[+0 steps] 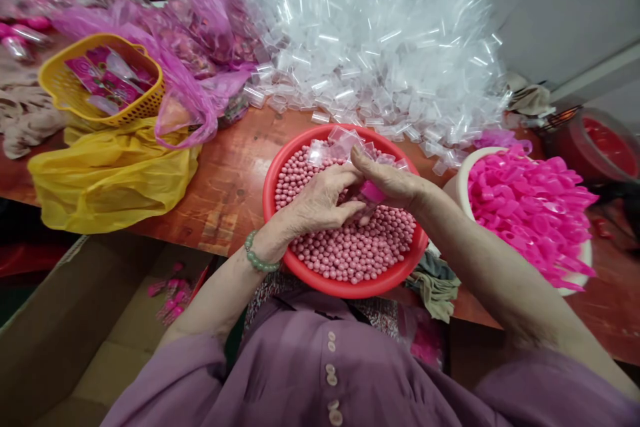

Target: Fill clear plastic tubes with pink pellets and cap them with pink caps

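Both hands meet above a red basin (pixel 270 180) filled with small round pink beads (pixel 350 253). My right hand (pixel 387 180) is closed around a bright pink plastic piece (pixel 373 192), partly hidden by the palm and fingers. My left hand (pixel 325 199), with a green bead bracelet (pixel 257 257) at its wrist, is curled against the right one. Its fingers are bent inward, and what they pinch is hidden. Several clear plastic tubes (pixel 345 140) lie on the beads at the basin's far side, just beyond my fingers.
A large heap of clear tubes (pixel 380 47) covers the table's back. At right stands a white bucket (pixel 463 180) full of pink plastic pieces (pixel 530 213). To the left are a yellow basket (pixel 100 117), a yellow bag (pixel 115 180) and purple bags (pixel 210 0). An open cardboard box (pixel 75 307) sits below.
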Available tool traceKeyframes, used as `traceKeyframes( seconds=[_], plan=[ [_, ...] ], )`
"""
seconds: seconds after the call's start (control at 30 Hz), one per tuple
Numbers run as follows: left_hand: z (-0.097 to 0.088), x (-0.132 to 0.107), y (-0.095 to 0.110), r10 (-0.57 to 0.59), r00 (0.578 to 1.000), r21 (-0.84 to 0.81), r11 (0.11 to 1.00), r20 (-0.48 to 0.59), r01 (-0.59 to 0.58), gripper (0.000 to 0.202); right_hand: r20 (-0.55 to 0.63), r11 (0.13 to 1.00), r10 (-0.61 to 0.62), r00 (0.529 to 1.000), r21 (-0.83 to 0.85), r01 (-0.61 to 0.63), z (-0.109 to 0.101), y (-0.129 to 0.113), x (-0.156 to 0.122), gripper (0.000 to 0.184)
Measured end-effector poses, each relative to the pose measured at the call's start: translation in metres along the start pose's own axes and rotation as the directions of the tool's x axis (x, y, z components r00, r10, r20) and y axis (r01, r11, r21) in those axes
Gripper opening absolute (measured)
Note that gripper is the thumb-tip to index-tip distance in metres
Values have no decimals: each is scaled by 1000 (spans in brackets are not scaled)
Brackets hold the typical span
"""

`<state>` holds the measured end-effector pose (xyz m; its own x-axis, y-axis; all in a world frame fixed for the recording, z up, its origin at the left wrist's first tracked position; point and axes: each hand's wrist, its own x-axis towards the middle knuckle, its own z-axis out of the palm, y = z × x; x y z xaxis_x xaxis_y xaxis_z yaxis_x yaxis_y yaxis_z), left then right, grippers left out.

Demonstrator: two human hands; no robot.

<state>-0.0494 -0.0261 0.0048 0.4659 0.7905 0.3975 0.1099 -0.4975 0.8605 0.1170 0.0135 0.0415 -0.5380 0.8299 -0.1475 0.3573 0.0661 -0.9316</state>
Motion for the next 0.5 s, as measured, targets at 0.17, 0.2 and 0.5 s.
traceKeyframes(
  seconds=[0.17,0.2,0.5],
  plan=[
    [0,0,-1,-145,988,-239,962,-50,129,19,75,974,215,974,56,-220,-12,-11,-13,78],
    [0,0,-1,-191,980,-325,931,-53,164,17,40,966,245,969,71,-247,-17,-16,-21,77],
    [-3,-2,0,-390,915,-764,558,103,324,37,-829,710,89,552,-336,-619,-95,17,-156,34]
  ],
)
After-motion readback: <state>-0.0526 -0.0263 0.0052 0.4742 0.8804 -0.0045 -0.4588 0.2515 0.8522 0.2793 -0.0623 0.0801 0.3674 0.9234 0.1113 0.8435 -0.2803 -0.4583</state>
